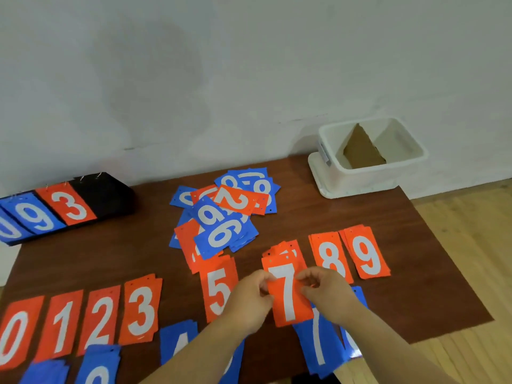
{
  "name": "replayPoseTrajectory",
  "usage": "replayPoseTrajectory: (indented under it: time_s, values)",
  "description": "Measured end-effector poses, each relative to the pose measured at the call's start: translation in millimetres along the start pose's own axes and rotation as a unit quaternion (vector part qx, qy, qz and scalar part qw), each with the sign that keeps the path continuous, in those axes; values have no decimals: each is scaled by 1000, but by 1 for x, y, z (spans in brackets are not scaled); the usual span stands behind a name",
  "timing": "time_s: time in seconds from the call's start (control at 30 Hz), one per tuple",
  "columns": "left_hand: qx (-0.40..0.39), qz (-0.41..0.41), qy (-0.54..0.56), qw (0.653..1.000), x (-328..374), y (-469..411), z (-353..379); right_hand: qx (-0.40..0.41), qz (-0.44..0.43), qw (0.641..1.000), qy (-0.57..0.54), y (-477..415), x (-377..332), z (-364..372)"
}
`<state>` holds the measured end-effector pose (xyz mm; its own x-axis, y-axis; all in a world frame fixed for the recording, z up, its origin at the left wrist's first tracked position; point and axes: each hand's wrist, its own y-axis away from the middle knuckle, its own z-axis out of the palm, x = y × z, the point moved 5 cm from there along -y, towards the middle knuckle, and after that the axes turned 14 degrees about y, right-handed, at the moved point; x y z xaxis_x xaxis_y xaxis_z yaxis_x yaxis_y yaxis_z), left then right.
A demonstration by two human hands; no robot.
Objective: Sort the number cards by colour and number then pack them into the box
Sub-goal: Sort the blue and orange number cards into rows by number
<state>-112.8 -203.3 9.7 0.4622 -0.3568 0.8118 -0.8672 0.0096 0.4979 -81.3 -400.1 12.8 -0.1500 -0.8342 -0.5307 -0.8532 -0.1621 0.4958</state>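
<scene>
With a mixed heap (221,217) unsorted at centre, the left hand (249,296) pinches the orange 7 card (288,297) over its stack, the right hand (328,292) pinching its other edge; careless release risks sliding it onto the blue 7s (318,347), well short of the box (360,178).

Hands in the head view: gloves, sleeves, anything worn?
Left hand and right hand are bare: no gloves, rings, watch or bands visible. No sleeve shows on either arm up to the frame edge.
</scene>
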Motion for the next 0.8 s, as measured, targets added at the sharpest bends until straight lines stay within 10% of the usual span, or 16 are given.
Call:
replayPoseTrajectory:
  time_s: [0.8]
  values:
    - [74,-49,-243,966,-14,-68,46,-63,-57,955,285,-110,18,7]
